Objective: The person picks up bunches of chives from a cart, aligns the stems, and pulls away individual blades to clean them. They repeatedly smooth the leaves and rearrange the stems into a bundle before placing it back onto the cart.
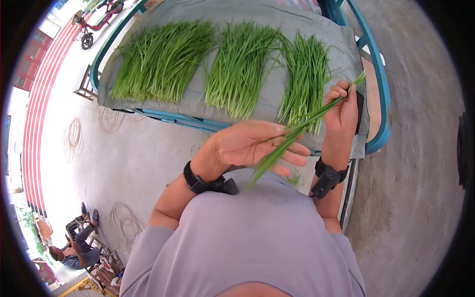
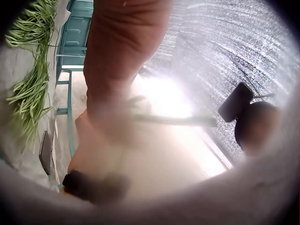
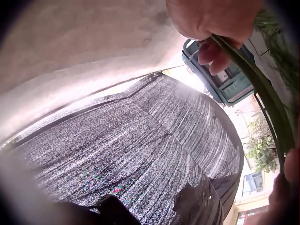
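Concrete yard, blue cart [image 1: 381,133], a bunch [image 1: 297,129] across two hands

Grey cloth [image 1: 341,44] covers the cart bed, bearing three heaps of greens: the left heap [image 1: 161,64] at eleven o'clock, the middle heap [image 1: 239,69] at twelve, the right heap [image 1: 304,74] at one. At two o'clock the right hand [image 1: 341,111] is raised near that last heap, its forearm pointing almost to twelve, fingers curled and thumb pinching the bunch near its pale end. From there the strands slant toward seven, their leafy tips spreading near the centre. There the left hand [image 1: 252,143] lies unclenched, its extended fingers pointing toward four and touching the strands; its forearm slants up from seven. Both elbows are bent. At eight a person [image 1: 81,252] sits.
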Tool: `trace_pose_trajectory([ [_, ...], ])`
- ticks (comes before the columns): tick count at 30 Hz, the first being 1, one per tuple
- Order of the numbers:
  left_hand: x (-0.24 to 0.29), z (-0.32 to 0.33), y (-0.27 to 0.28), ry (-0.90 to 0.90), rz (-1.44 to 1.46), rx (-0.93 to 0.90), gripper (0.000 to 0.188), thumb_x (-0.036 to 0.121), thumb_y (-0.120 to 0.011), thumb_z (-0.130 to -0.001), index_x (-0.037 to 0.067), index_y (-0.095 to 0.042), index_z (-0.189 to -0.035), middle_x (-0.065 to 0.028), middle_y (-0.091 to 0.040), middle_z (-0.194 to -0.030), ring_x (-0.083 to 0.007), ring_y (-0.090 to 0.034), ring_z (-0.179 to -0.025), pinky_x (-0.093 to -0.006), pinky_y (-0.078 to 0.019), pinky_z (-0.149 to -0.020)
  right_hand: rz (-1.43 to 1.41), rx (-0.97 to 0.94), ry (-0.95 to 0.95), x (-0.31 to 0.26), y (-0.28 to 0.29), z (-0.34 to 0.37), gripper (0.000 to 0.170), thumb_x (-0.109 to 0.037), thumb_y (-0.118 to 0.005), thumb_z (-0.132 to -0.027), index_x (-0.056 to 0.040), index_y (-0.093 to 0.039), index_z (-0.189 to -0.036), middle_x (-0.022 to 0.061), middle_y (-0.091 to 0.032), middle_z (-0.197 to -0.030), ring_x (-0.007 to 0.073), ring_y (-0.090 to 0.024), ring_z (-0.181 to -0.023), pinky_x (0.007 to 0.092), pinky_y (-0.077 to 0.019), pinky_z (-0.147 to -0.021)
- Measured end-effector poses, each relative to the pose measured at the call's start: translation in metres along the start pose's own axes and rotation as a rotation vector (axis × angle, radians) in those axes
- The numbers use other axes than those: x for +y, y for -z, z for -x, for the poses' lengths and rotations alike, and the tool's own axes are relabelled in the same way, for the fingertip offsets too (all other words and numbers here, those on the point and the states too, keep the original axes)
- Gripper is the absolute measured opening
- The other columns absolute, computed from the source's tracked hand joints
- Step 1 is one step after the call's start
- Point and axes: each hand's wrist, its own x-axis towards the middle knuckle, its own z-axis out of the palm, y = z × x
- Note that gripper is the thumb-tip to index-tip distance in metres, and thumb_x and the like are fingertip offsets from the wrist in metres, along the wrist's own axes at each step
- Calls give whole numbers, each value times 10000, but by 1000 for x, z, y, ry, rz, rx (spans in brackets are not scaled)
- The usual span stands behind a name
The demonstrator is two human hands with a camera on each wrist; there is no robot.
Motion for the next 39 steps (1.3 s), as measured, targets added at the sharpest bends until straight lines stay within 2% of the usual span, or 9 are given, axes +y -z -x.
trace_pose_trajectory([
  [4,10,-4,42,159,135,-292,461,241,-363,-1009,-68,-376,-1351,-242,-550,-1213,-280,-575,-1089,-354,-522,-848,58,-102,26,-16,12,4,218,-263,-368,-1025,-73,-464,-976,23,-499,-818,87,-453,-631,214,-389,-510],
  [6,9,0,36,86,-419,-48,460,257,-390,-1005,-55,-411,-1342,-207,-576,-1190,-242,-563,-1094,-329,-484,-881,223,-104,76,-26,7,12,229,-271,-373,-1023,-81,-478,-950,19,-489,-789,79,-441,-592,196,-349,-463],
  [8,-7,11,-26,-246,-1526,628,459,267,-413,-999,-45,-437,-1334,-180,-581,-1192,-221,-538,-1120,-321,-435,-931,476,-23,151,-30,-17,29,261,-298,-384,-1018,-91,-498,-908,16,-478,-759,72,-433,-552,182,-310,-425],
  [13,1,0,-33,-557,-1045,546,488,308,-398,-1007,-23,-402,-1366,-179,-564,-1235,-255,-506,-1177,-371,-363,-1025,1383,-494,33,1,-27,68,333,-330,-392,-996,-74,-513,-820,-1,-480,-645,75,-430,-470,230,-317,-406],
  [18,-5,-27,-26,-734,-546,460,346,301,-367,-1022,18,-503,-1169,-66,-580,-939,-185,-542,-873,-309,-434,-828,1245,-546,-772,36,-31,87,260,-293,-472,-959,-59,-524,-857,3,-505,-644,98,-478,-518,259,-397,-486],
  [21,-1,-17,2,-774,-345,333,272,285,-373,-1023,56,-513,-975,22,-435,-709,-101,-421,-627,-242,-399,-620,1088,-525,-639,36,-9,91,224,-269,-509,-941,-50,-552,-920,12,-534,-651,101,-518,-553,264,-433,-534],
  [27,-1,2,-13,-892,-393,528,270,301,-403,-1015,75,-486,-893,44,-336,-651,-71,-305,-547,-220,-291,-504,2031,33,329,11,16,79,266,-143,-599,-837,-117,-596,-1102,70,-591,-903,230,-612,-766,345,-491,-646],
  [36,-18,4,-12,-822,-439,621,283,308,-403,-1016,54,-501,-938,47,-338,-665,-59,-304,-556,-211,-284,-506,2048,-235,333,29,42,53,234,-99,-640,-801,-142,-663,-1029,103,-584,-963,297,-602,-850,377,-495,-695],
  [39,-19,8,-10,-821,-434,648,289,317,-413,-1012,50,-503,-947,46,-343,-664,-62,-310,-558,-212,-287,-509,1875,-206,597,28,47,40,180,-65,-652,-802,-91,-676,-979,103,-603,-938,268,-609,-816,329,-493,-692],
])
